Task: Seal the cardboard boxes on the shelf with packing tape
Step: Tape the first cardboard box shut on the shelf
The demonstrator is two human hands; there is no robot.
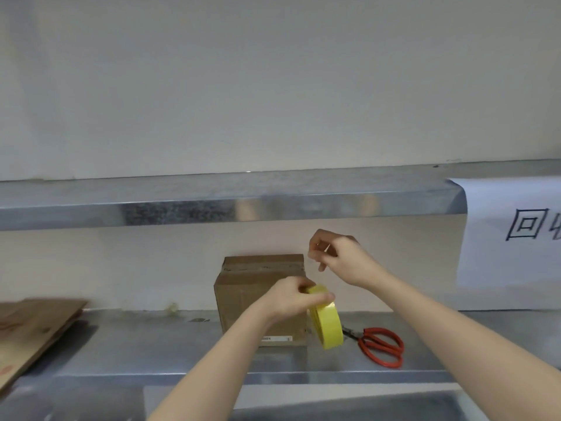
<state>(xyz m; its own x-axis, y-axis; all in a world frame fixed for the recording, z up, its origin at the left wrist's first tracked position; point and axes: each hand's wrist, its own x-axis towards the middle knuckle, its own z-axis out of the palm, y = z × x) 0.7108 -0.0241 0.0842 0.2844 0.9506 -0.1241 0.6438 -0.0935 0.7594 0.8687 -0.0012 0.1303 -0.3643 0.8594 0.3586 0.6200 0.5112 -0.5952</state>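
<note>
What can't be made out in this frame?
Head view, paper sign: writing cut off by the right edge.
Cardboard box label: too small and blurred to read.
Right hand: whether it pinches tape from the yellow tape roll, too faint to tell.
Red scissors: blade tips hidden behind the roll.

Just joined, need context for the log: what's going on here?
A person is working on a cardboard box that stands on a metal shelf. The left hand grips a yellow tape roll in front of the box's right side. The right hand, raised above it, seems to pinch the tape end. Red scissors lie on the shelf right of the box, untouched.
</note>
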